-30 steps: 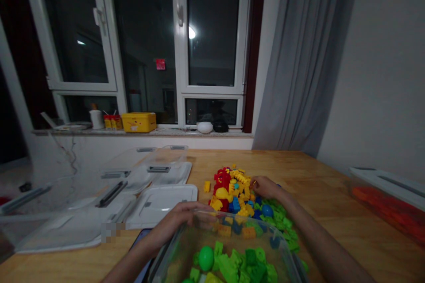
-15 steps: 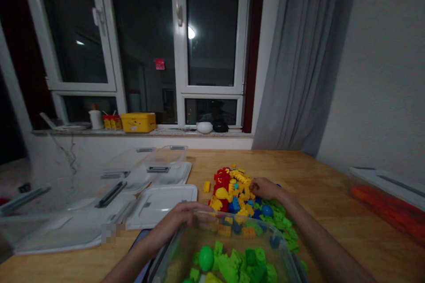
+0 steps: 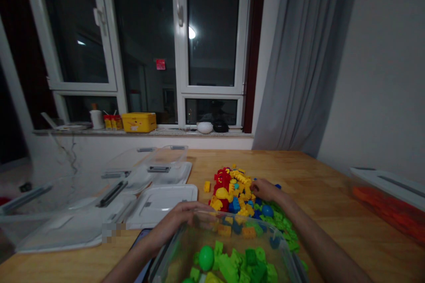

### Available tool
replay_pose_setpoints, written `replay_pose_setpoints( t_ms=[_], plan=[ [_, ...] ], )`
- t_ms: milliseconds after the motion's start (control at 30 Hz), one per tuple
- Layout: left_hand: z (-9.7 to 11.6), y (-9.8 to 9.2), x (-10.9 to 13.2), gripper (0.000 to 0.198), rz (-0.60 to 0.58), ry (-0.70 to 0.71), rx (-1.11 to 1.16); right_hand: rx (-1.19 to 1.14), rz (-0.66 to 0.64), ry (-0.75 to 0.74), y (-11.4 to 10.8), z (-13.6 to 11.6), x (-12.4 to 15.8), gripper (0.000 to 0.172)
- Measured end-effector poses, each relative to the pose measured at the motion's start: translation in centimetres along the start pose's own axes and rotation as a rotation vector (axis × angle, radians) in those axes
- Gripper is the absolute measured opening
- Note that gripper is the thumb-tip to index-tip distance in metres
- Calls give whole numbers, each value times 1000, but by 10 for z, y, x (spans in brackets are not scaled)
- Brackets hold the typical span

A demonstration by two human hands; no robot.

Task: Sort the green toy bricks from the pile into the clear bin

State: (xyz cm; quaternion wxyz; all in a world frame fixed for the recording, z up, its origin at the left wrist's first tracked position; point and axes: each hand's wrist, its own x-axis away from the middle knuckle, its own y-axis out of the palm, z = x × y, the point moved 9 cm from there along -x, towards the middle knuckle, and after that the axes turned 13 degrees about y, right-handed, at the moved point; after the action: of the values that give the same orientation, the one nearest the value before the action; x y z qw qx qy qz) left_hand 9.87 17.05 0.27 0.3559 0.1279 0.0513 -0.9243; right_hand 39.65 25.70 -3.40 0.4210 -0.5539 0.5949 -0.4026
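A pile of toy building blocks (image 3: 234,192) in yellow, red, blue and green lies on the wooden table (image 3: 332,212). My right hand (image 3: 265,189) rests on the pile's right side, fingers curled down into the blocks. My left hand (image 3: 181,216) grips the far left rim of a clear plastic bin (image 3: 282,247) near me. The bin holds green blocks (image 3: 242,265) and a green ball (image 3: 206,257).
Several clear bins and white lids (image 3: 159,203) lie to the left on the table. A lidded bin with orange contents (image 3: 388,201) stands at the right edge. A yellow box (image 3: 138,122) and small bowls sit on the windowsill. A grey curtain (image 3: 299,62) hangs at right.
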Motion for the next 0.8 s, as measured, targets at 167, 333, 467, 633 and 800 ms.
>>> replay_pose_setpoints(
  t_ms=[167,333,467,633,800],
  plan=[
    [4,3,1,56,3,4,19,28,-3,50,2,6,-2,16],
    [-2,-2,1,56,12,-1,-13,50,-1,92,0,8,-2,13],
    [-8,-9,-1,57,32,11,-21,55,-11,102,-1,6,0,15],
    [-8,-4,-2,58,-22,11,25,35,-1,119,-10,4,6,12],
    [-2,-7,-2,57,-3,17,-71,-33,46,118,-37,-5,14,9]
  ],
)
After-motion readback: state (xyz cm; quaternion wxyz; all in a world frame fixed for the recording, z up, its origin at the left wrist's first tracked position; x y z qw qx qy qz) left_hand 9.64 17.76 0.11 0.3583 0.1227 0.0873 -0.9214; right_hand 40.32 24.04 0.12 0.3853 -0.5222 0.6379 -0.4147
